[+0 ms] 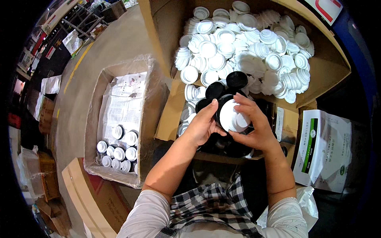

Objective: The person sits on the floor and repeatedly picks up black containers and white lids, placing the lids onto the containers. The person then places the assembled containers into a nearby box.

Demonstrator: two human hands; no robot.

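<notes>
Between my two hands is a white round plastic cap (237,118), set against a black round piece whose rim shows on its left side. My left hand (201,123) is closed on the black piece, its thumb at the upper edge. My right hand (257,126) curls around the white cap from the right, thumb below and fingers above. Just beyond them lie several loose black round caps (237,80) in a cardboard box. More white caps (225,49) are heaped in the large open carton behind.
At the left stands a plastic-lined carton (143,119) with paper inside and several black-and-white capped pieces (118,154) in its near end. Cardboard flaps (95,202) rise at the lower left. A printed white sack (329,150) lies at the right.
</notes>
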